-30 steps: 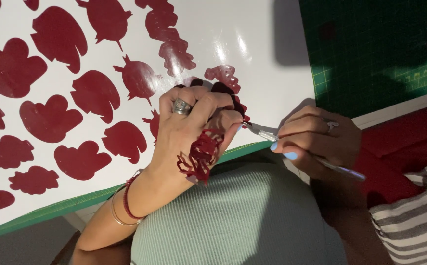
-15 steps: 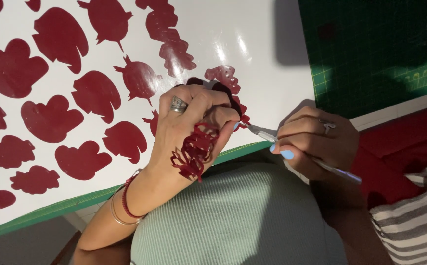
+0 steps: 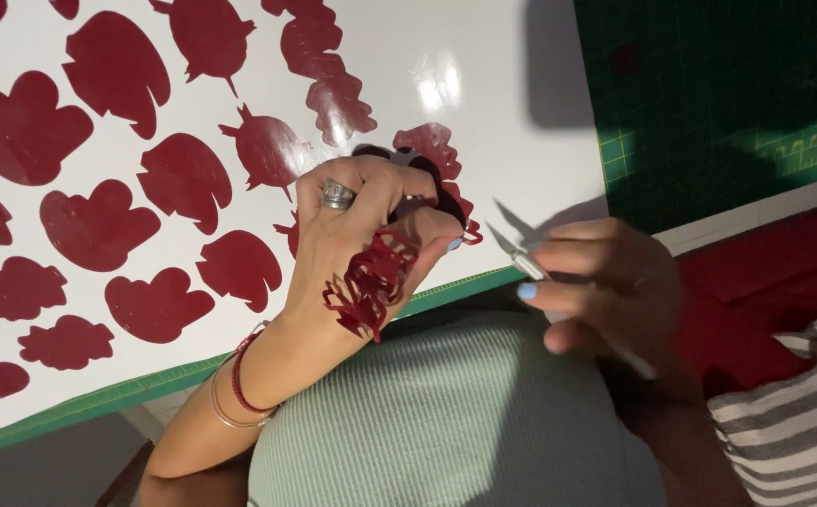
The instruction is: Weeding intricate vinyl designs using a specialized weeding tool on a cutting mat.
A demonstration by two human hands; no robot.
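While the left hand pinches a curled strip of dark red scrap vinyl between thumb and fingers, the strip hangs down over the wrist, clear of the white sheet. Since a second ago the right hand has drawn back from the left one: the craft knife it grips, fingers closed round the handle, then had its tip close up against the left fingers and now stands a little apart, blade pointing up and left over the sheet's lower edge. That gap suggests a cut or a lift at that spot is finished and the scrap is coming free. The sheet lies on a green cutting mat on the bench, covered with dark red cut-out shapes. The lifted end of the scrap sits near a part-peeled shape at the sheet's lower right.
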